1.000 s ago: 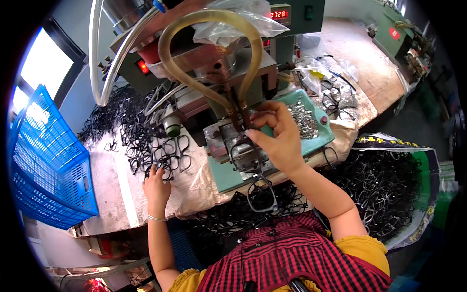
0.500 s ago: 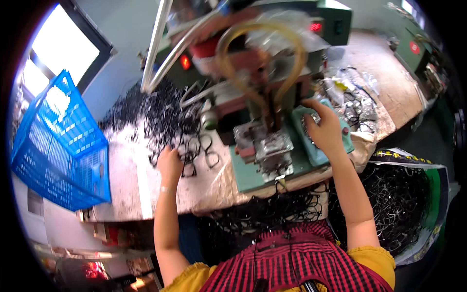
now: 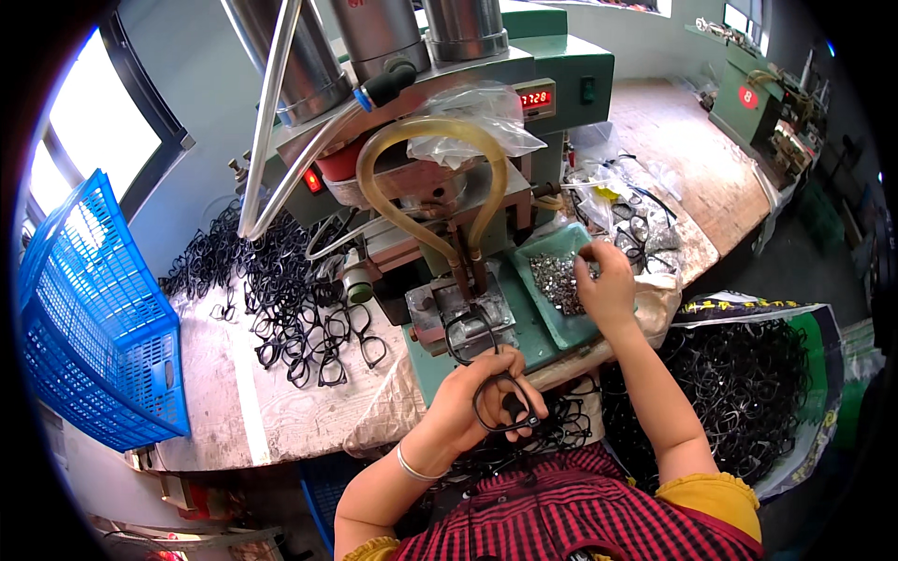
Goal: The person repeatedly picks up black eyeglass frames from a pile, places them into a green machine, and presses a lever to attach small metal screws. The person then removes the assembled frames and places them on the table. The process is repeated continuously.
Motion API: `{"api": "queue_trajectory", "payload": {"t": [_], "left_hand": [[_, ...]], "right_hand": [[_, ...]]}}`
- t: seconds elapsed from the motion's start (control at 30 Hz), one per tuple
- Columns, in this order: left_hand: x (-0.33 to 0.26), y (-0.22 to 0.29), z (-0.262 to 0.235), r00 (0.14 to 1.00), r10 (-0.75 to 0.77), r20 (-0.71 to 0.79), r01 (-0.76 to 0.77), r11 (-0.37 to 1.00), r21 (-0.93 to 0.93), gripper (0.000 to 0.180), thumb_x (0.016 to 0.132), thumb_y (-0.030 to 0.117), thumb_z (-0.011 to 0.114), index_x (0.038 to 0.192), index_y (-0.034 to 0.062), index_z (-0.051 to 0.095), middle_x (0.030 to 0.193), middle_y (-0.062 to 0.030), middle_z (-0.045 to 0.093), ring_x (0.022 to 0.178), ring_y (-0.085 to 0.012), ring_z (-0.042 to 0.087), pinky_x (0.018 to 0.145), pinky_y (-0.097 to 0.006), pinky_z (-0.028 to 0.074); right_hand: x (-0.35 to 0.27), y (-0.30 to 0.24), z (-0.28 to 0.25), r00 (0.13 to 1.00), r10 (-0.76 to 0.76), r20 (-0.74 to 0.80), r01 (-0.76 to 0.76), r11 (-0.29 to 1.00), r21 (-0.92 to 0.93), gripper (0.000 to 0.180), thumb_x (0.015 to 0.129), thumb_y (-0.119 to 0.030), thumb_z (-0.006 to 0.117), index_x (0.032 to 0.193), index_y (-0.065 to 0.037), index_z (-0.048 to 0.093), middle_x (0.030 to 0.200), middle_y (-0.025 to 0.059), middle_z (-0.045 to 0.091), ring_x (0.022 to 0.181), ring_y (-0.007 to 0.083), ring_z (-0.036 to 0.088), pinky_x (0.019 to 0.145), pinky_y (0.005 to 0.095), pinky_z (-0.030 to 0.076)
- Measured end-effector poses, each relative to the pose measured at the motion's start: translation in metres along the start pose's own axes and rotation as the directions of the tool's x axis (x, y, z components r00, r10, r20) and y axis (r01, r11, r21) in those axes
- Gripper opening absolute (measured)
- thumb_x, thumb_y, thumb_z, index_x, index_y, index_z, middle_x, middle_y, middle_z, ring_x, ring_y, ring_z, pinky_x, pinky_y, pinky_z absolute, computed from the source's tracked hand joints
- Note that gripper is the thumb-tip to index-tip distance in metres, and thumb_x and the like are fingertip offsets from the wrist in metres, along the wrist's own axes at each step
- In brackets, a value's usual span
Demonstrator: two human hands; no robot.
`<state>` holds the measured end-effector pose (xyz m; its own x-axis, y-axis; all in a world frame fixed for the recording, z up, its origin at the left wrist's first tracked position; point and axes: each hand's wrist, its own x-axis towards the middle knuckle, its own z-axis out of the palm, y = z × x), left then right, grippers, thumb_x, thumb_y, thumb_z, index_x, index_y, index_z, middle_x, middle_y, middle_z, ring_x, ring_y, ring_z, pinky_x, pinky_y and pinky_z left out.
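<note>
The left hand [image 3: 482,397] is curled around a black frame [image 3: 494,391]. The fingers grip one round eye part, and the other eye part sticks up onto the metal block [image 3: 458,313] just above the hand. It looks held that way so the frame's corner sits right under the machine's tip.

The right hand [image 3: 606,285] is over the green tray [image 3: 561,318], to the right of the left hand. Its fingers pinch together on the pile of small silver bits [image 3: 559,279] in the tray. I cannot tell if it has one yet, the bits are too tiny. The tray sits close to the block, so the hand only has a short way to go.

Above both hands is the green machine [image 3: 524,84]. A yellow tube [image 3: 430,187] loops down from it to the spot over the block. A clear bag [image 3: 477,117] is stuffed on top of the tube.

Left of the left hand, lots of black frames [image 3: 299,318] lie spread on the table [image 3: 234,393], easy to grab. Farther left stands a blue crate [image 3: 94,327] on its side. Below the right arm, a big sack [image 3: 748,393] is full of more black frames. More frames lie in the person's lap, just under the left hand.
</note>
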<state>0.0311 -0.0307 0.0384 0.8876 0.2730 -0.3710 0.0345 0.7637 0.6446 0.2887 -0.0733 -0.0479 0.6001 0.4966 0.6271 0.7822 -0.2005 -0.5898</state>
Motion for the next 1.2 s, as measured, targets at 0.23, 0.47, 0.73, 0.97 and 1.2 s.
{"api": "queue_trajectory", "payload": {"t": [0.23, 0.47, 0.73, 0.97, 1.2], "left_hand": [[0.005, -0.003, -0.009, 0.997, -0.012, 0.081, 0.015, 0.999, -0.031, 0.023, 0.106, 0.032, 0.040, 0.097, 0.0114, 0.048, 0.079, -0.0265, 0.069, 0.049, -0.0247, 0.063, 0.037, -0.029, 0.046], [-0.029, -0.037, -0.059, 0.982, 0.142, 0.124, -0.162, 0.973, 0.166, 0.038, 0.108, 0.037, 0.044, 0.116, 0.0019, 0.055, 0.095, -0.0165, 0.072, 0.079, -0.0244, 0.071, 0.064, -0.032, 0.058], [-0.129, 0.038, -0.172, 0.125, 0.951, -0.282, 0.100, 0.271, 0.957, 0.010, 0.093, 0.011, 0.070, 0.092, 0.0012, 0.072, 0.089, -0.0052, 0.071, 0.079, -0.0132, 0.065, 0.071, -0.028, 0.049], [-0.073, 0.092, -0.296, 0.191, 0.981, -0.033, 0.616, -0.094, 0.782, 0.017, 0.077, 0.015, 0.079, 0.092, 0.0070, 0.076, 0.091, -0.0138, 0.071, 0.091, -0.0344, 0.066, 0.083, -0.043, 0.052], [-0.059, 0.048, -0.282, 0.288, 0.952, -0.103, 0.444, -0.038, 0.895, 0.015, 0.093, 0.014, 0.068, 0.104, 0.0080, 0.076, 0.095, -0.0137, 0.074, 0.087, -0.0285, 0.067, 0.076, -0.036, 0.052]], "right_hand": [[0.012, -0.014, 0.036, 0.947, -0.268, 0.178, 0.258, 0.963, 0.075, 0.011, 0.081, -0.013, 0.071, 0.088, -0.006, 0.073, 0.088, 0.0122, 0.068, 0.088, 0.0340, 0.065, 0.079, 0.0432, 0.052], [-0.009, -0.001, 0.030, 0.973, -0.144, 0.178, 0.143, 0.989, 0.018, 0.014, 0.077, -0.011, 0.073, 0.089, -0.005, 0.070, 0.087, 0.0132, 0.068, 0.086, 0.0312, 0.066, 0.079, 0.0403, 0.052], [-0.041, 0.010, -0.019, 0.940, 0.258, 0.225, -0.334, 0.833, 0.441, 0.009, 0.086, -0.001, 0.071, 0.096, 0.001, 0.072, 0.088, 0.0031, 0.072, 0.083, 0.0109, 0.064, 0.079, 0.0253, 0.050], [-0.036, -0.018, -0.005, 0.935, 0.239, 0.262, -0.334, 0.842, 0.423, 0.015, 0.084, -0.002, 0.073, 0.099, 0.002, 0.074, 0.093, 0.0086, 0.074, 0.087, 0.0163, 0.069, 0.083, 0.0282, 0.051], [-0.061, -0.005, -0.048, 0.981, 0.184, 0.059, -0.192, 0.967, 0.166, 0.014, 0.082, 0.003, 0.071, 0.096, 0.000, 0.074, 0.093, 0.0104, 0.073, 0.091, 0.0233, 0.069, 0.083, 0.0319, 0.050]]}}
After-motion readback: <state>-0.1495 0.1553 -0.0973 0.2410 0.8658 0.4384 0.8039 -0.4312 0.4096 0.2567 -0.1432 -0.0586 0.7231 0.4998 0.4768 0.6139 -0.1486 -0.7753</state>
